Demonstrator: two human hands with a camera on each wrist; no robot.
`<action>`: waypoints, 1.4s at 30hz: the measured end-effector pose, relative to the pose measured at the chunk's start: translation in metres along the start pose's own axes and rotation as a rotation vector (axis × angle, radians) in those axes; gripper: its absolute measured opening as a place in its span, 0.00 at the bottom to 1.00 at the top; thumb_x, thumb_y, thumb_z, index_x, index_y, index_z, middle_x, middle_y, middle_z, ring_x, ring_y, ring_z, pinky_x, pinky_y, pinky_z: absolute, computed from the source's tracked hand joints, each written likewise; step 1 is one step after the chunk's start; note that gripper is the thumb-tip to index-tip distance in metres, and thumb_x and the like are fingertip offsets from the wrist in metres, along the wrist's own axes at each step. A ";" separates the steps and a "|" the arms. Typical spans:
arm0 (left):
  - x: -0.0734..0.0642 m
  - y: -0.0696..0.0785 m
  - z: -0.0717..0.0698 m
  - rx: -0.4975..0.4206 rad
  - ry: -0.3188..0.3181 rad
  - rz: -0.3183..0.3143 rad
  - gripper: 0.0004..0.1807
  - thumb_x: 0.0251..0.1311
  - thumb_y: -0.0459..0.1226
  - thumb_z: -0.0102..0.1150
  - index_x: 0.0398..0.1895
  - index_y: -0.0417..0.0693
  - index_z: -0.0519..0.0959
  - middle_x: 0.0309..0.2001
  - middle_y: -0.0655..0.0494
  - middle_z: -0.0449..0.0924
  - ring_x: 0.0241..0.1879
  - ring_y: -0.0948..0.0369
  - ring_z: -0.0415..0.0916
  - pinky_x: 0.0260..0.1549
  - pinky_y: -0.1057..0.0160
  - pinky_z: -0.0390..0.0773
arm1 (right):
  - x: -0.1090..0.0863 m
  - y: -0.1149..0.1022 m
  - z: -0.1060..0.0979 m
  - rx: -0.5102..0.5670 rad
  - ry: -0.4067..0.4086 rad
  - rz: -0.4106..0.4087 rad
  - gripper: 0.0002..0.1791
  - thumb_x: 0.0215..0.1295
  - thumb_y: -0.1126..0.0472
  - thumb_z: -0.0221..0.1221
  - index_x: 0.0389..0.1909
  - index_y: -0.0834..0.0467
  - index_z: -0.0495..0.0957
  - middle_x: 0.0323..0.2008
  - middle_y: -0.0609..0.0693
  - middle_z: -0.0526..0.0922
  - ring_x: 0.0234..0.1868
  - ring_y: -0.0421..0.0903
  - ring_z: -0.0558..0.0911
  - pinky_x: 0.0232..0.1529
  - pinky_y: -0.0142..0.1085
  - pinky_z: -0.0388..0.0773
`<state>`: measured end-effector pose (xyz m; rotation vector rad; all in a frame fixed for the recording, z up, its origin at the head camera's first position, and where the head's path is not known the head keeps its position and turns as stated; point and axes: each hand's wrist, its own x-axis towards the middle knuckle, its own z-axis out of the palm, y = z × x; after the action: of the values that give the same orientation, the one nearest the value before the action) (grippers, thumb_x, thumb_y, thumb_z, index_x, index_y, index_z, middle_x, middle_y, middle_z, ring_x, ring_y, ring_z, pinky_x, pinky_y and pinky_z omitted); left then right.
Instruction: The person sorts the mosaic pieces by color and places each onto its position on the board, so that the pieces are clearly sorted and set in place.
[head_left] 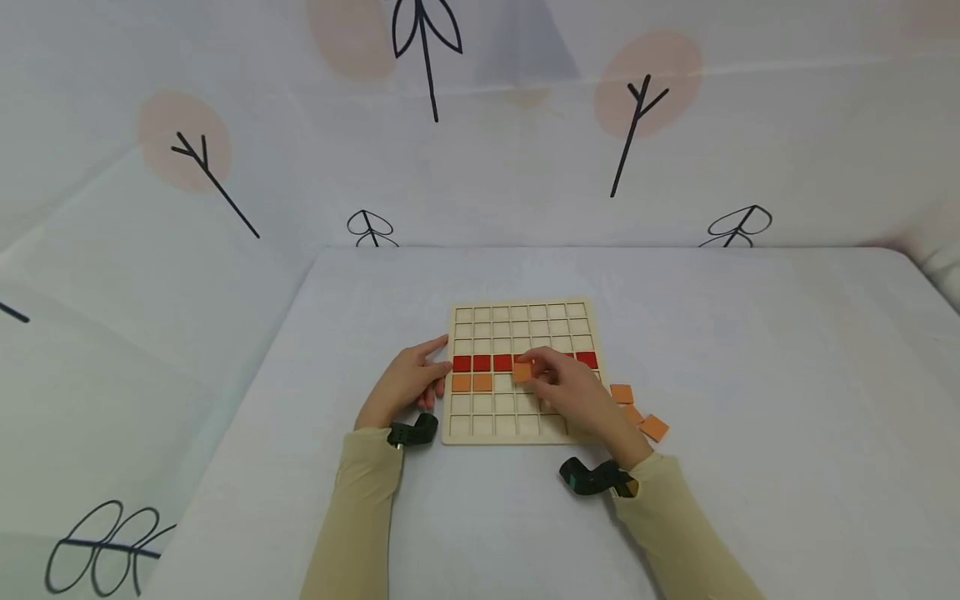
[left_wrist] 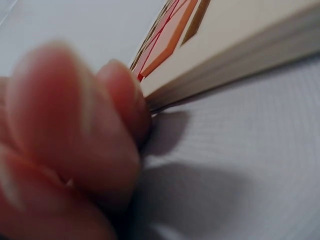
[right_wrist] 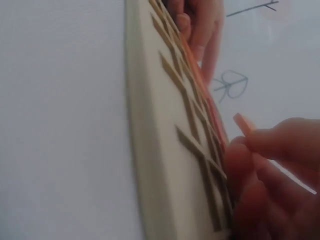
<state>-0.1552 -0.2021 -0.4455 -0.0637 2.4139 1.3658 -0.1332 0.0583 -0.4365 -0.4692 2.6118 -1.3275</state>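
R hand [head_left: 568, 390] pinches tile [head_left: 521, 373] abv board [head_left: 495, 441] (L hand [head_left: 402, 381] @ edge)

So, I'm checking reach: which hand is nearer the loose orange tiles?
Right. The right hand is over the board, close beside the tiles; the left hand is at the board's left edge.

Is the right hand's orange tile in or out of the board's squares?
Out: the right hand pinches the orange tile, held clear of the board in the right wrist view.
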 end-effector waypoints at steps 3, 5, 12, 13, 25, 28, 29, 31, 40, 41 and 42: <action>0.000 0.000 0.000 0.000 -0.002 0.002 0.29 0.61 0.41 0.51 0.65 0.63 0.58 0.17 0.48 0.74 0.10 0.60 0.67 0.11 0.66 0.68 | 0.001 0.001 0.004 -0.033 0.023 -0.021 0.17 0.57 0.57 0.59 0.48 0.49 0.72 0.34 0.44 0.75 0.33 0.41 0.74 0.36 0.35 0.71; 0.001 0.002 -0.001 0.000 0.000 0.002 0.29 0.61 0.42 0.51 0.65 0.63 0.58 0.17 0.49 0.74 0.10 0.60 0.67 0.11 0.66 0.68 | 0.002 0.000 0.005 -0.050 0.036 -0.026 0.16 0.57 0.56 0.59 0.47 0.49 0.72 0.33 0.43 0.76 0.32 0.40 0.74 0.36 0.35 0.71; 0.002 0.001 -0.002 0.001 0.005 -0.006 0.29 0.60 0.41 0.52 0.65 0.63 0.58 0.17 0.49 0.73 0.10 0.60 0.68 0.11 0.66 0.68 | 0.003 -0.003 0.007 -0.107 0.043 -0.034 0.15 0.56 0.55 0.60 0.45 0.51 0.74 0.29 0.41 0.75 0.30 0.39 0.73 0.34 0.34 0.70; 0.002 0.001 -0.002 -0.002 0.005 -0.008 0.29 0.60 0.41 0.52 0.65 0.64 0.58 0.17 0.49 0.73 0.10 0.59 0.68 0.11 0.67 0.67 | 0.003 -0.003 0.008 -0.113 0.041 -0.032 0.15 0.56 0.55 0.60 0.45 0.51 0.75 0.29 0.41 0.75 0.30 0.39 0.73 0.33 0.34 0.70; 0.002 -0.001 -0.001 0.002 0.006 -0.004 0.29 0.60 0.41 0.52 0.65 0.63 0.59 0.17 0.49 0.73 0.10 0.59 0.68 0.11 0.66 0.68 | 0.004 -0.005 0.014 -0.194 0.076 -0.029 0.13 0.54 0.55 0.60 0.42 0.49 0.78 0.23 0.39 0.73 0.25 0.39 0.70 0.24 0.33 0.66; 0.002 -0.001 -0.001 0.009 0.006 -0.001 0.29 0.60 0.41 0.52 0.65 0.63 0.59 0.17 0.49 0.73 0.10 0.59 0.68 0.11 0.66 0.68 | 0.004 -0.006 0.015 -0.214 0.088 -0.034 0.14 0.53 0.54 0.61 0.42 0.49 0.78 0.22 0.39 0.72 0.23 0.39 0.69 0.21 0.33 0.64; 0.002 -0.001 -0.001 0.010 0.006 -0.001 0.29 0.60 0.41 0.52 0.65 0.63 0.59 0.17 0.49 0.73 0.10 0.59 0.68 0.11 0.66 0.68 | 0.004 -0.007 0.016 -0.219 0.090 -0.035 0.14 0.53 0.54 0.61 0.42 0.49 0.78 0.22 0.40 0.72 0.23 0.39 0.69 0.21 0.33 0.63; 0.001 -0.001 -0.001 0.012 0.005 -0.001 0.29 0.60 0.41 0.52 0.65 0.63 0.59 0.17 0.49 0.73 0.10 0.59 0.68 0.11 0.66 0.68 | 0.004 -0.007 0.016 -0.227 0.093 -0.033 0.14 0.53 0.55 0.62 0.42 0.50 0.78 0.21 0.40 0.71 0.23 0.39 0.68 0.21 0.33 0.63; 0.000 0.003 -0.001 0.015 0.001 -0.008 0.29 0.60 0.42 0.52 0.65 0.63 0.58 0.17 0.50 0.73 0.10 0.59 0.68 0.11 0.66 0.68 | 0.003 -0.008 0.018 -0.288 0.101 -0.041 0.15 0.54 0.56 0.60 0.44 0.50 0.78 0.21 0.41 0.70 0.22 0.40 0.67 0.19 0.32 0.60; 0.000 0.003 -0.001 0.015 -0.001 -0.008 0.29 0.60 0.42 0.52 0.65 0.63 0.58 0.17 0.50 0.73 0.10 0.59 0.68 0.11 0.66 0.68 | 0.003 -0.008 0.019 -0.298 0.100 -0.042 0.15 0.54 0.56 0.60 0.45 0.50 0.78 0.20 0.41 0.70 0.21 0.40 0.67 0.18 0.32 0.60; 0.001 0.003 -0.001 0.014 -0.001 -0.010 0.29 0.60 0.42 0.52 0.65 0.63 0.58 0.17 0.50 0.73 0.10 0.59 0.68 0.11 0.66 0.68 | 0.003 -0.008 0.019 -0.305 0.099 -0.045 0.15 0.54 0.56 0.60 0.45 0.50 0.78 0.20 0.41 0.70 0.21 0.40 0.67 0.18 0.32 0.60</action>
<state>-0.1567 -0.2012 -0.4428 -0.0713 2.4192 1.3437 -0.1287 0.0387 -0.4415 -0.5203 2.9174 -0.9891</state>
